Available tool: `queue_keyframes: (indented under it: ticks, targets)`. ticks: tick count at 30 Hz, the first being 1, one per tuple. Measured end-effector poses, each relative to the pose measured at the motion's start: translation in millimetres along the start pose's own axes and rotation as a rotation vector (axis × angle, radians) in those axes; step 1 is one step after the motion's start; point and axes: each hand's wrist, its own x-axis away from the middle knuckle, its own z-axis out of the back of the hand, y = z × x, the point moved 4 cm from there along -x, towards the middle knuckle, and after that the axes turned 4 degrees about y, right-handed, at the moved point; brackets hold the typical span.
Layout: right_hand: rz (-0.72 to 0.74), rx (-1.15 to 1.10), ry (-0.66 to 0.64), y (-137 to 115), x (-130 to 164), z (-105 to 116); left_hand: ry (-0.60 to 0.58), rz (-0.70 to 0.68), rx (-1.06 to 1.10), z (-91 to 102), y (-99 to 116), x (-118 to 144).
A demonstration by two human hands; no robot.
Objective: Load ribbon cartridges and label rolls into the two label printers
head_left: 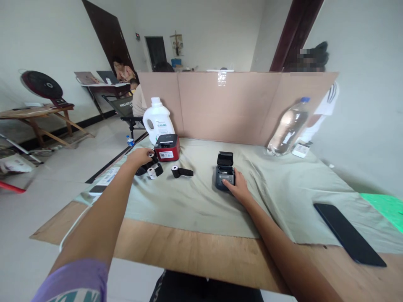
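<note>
My left hand (140, 157) reaches to a cluster of small black-and-white paper rolls beside the red printer, its fingers closed at a black paper roll (153, 157); the grip is partly hidden. A black-and-white roll (155, 171) lies just below that hand. Another roll (175, 171), with a black strip unrolled to the right, lies apart on the cloth. My right hand (239, 186) grips the right side of a small dark portable printer (224, 179), thumb on its front. The printer's lid (225, 158) stands raised.
A red-and-black printer (167, 148) and white jug (158, 121) stand at the back left. A large bottle (289, 127) leans by the cardboard screen (226, 109). A black phone (349, 234) lies front right on the green cloth (195, 201). Other people are beyond the screen.
</note>
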Motion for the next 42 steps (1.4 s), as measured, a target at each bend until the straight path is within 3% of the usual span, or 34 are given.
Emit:
queue_keyframes:
  ticks: [3,5,7,11,15,19,21,23,27,30,37,40,42]
  targets:
    - [0.002,-0.012,0.002,-1,0,0,0.225,0.071,0.038,16.9,21,21]
    - [0.003,-0.028,0.009,-1,0,-1,0.387,0.01,0.226,17.9,52,39]
    - [-0.005,-0.065,0.026,0,0,-1,0.432,-0.049,0.532,4.1,90,57]
    - [-0.017,-0.298,0.126,-1,0,9,0.258,-0.086,1.08,-48.0,165,92]
    - [0.043,-0.498,0.123,-16,-9,39,0.004,-0.06,1.299,-93.4,212,129]
    - [0.16,-0.478,-0.185,-51,-24,65,-0.169,0.0,1.384,-116.4,224,151]
    - [0.243,-0.368,-0.354,-71,-31,70,-0.194,0.03,1.419,-121.9,227,156]
    - [0.322,-0.248,-0.433,-88,-40,71,-0.206,0.044,1.442,-125.9,230,162]
    - [0.383,-0.11,-0.416,-105,-57,72,-0.246,0.024,1.442,-129.5,243,175]
    - [0.358,-0.123,-0.513,-104,-60,75,-0.286,0.012,1.421,-126.7,248,183]
    - [0.326,-0.111,-0.617,-95,-50,84,-0.158,0.07,1.423,-115.6,240,178]
    - [0.333,-0.103,-0.574,-93,-54,82,-0.135,0.069,1.409,-115.3,238,180]
    - [0.316,-0.078,-0.469,-87,-61,81,-0.108,0.018,1.356,-112.3,240,185]
